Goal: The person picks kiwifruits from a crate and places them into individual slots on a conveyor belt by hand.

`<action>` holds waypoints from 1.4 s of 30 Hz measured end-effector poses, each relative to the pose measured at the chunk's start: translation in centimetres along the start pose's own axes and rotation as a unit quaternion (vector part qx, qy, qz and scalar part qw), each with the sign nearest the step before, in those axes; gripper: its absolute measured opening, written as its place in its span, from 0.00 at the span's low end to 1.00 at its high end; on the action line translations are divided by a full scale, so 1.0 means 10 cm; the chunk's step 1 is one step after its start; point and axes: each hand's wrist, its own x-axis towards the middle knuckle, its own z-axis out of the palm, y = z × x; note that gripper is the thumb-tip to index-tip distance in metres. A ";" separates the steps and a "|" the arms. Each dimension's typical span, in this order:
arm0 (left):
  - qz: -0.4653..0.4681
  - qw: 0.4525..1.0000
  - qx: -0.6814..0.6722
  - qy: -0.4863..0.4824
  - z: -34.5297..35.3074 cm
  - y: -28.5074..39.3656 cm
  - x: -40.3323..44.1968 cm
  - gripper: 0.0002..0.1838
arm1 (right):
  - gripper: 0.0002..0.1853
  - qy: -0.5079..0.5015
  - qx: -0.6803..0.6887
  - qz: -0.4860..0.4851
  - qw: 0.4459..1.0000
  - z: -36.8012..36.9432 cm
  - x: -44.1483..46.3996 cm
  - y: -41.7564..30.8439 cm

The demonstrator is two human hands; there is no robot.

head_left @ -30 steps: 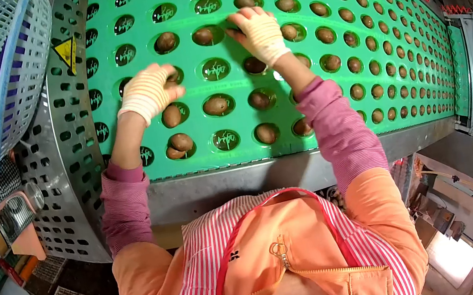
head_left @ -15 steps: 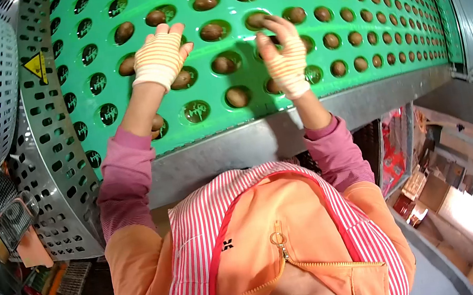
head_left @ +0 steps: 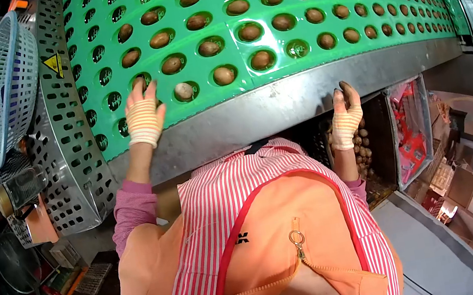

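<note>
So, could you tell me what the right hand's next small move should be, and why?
I'd probably reach the right hand down for one brown round item: it hovers near that pile, and one hollow in the green belt's nearest row looks unfilled.

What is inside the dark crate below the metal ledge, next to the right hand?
Round brown items lie piled in the crate. The right hand and forearm cover some; the ledge and apron may hide more. Anything beneath the visible ones is out of sight.
</note>
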 end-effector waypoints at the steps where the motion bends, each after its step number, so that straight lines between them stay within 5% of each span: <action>1: -0.025 0.998 -0.024 -0.060 0.14 -0.18 -0.06 0.33 | 0.14 0.001 0.014 0.019 1.000 -0.08 -0.06 0.00; 6: 0.036 0.985 -0.150 0.072 0.20 0.11 0.04 0.28 | 0.19 -0.058 -0.011 -0.005 0.998 -0.22 -0.25 -0.10; 8: 0.057 0.963 -0.252 0.070 -0.04 0.85 0.14 0.27 | 0.28 -0.215 0.096 0.142 0.962 -0.09 -0.30 -0.43; 12: 0.249 0.880 -0.379 -0.140 -0.03 2.05 0.13 0.38 | 0.37 -0.359 0.419 0.299 0.779 0.32 -0.38 -0.66; 14: 0.258 0.872 -0.408 -0.085 -0.02 2.25 -0.01 0.41 | 0.30 -0.346 0.368 0.290 0.813 0.44 -0.29 -0.67; 16: 0.255 0.866 -0.426 -0.053 -0.02 2.06 -0.01 0.40 | 0.23 -0.352 0.193 0.270 0.875 0.38 -0.06 -0.56; 18: 0.208 0.899 -0.384 0.018 0.11 1.67 0.02 0.34 | 0.18 -0.215 -0.065 -0.021 0.974 0.59 0.23 -0.33; 20: 0.120 0.941 -0.301 0.094 0.12 1.25 0.02 0.24 | 0.19 -0.090 -0.152 -0.278 0.944 0.76 0.62 -0.26; 22: 0.073 0.946 -0.272 0.161 0.19 0.73 0.11 0.22 | 0.21 -0.126 -0.196 -0.306 0.923 0.94 0.83 -0.09; 24: 0.017 0.964 -0.184 0.193 0.35 0.12 0.19 0.22 | 0.22 -0.275 -0.395 -0.213 0.850 1.00 0.85 0.08; 26: -0.083 0.983 -0.072 0.150 0.28 -0.13 0.18 0.23 | 0.21 -0.200 -0.431 -0.280 0.834 1.03 0.77 0.19; 32: -0.136 0.970 -0.195 -0.051 0.11 -0.46 0.38 0.20 | 0.21 -0.084 -0.334 -0.297 0.890 1.00 0.73 0.24; 36: 0.074 0.988 -0.077 -0.112 0.09 -0.75 0.58 0.19 | 0.21 -0.083 -0.331 -0.279 0.898 1.00 0.73 0.22; 38: 0.078 0.985 -0.045 -0.150 -0.07 -0.93 0.68 0.19 | 0.21 -0.073 -0.328 -0.275 0.901 1.01 0.73 0.20; 40: 0.008 0.942 -0.102 -0.320 -0.29 -0.97 1.03 0.18 | 0.20 -0.065 -0.334 -0.263 0.903 1.02 0.72 0.14; 42: 0.015 0.963 -0.231 -0.135 -0.17 -0.98 1.27 0.18 | 0.20 -0.069 -0.344 -0.252 0.902 1.04 0.72 0.12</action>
